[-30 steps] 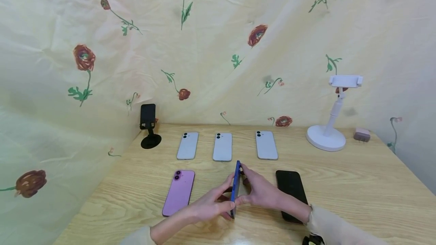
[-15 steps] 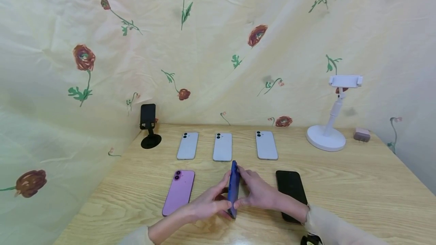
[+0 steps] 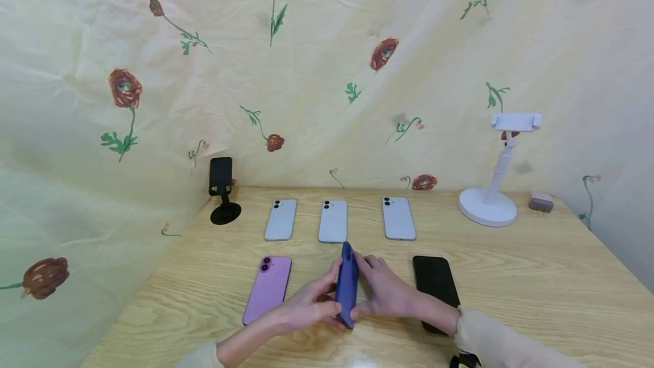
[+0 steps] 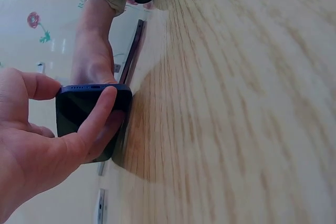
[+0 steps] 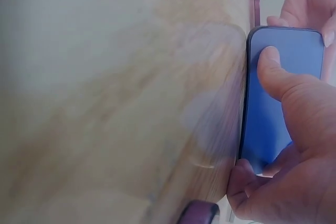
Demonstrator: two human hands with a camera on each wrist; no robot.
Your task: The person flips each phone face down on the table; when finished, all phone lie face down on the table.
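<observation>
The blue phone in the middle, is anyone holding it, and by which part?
Yes. Both hands hold the blue phone on edge: left hand and right hand grip its opposite faces.

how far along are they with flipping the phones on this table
Done, it seems: three pale phones and the purple phone lie camera side up. In hand: the left hand and right hand hold the blue phone tilted on its long edge, mid turn. Left: the black phone, lying flat with no camera lenses showing.

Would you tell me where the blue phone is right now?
In the head view, the blue phone stands on edge between both hands, front centre of the table, with the purple phone to its left.
</observation>
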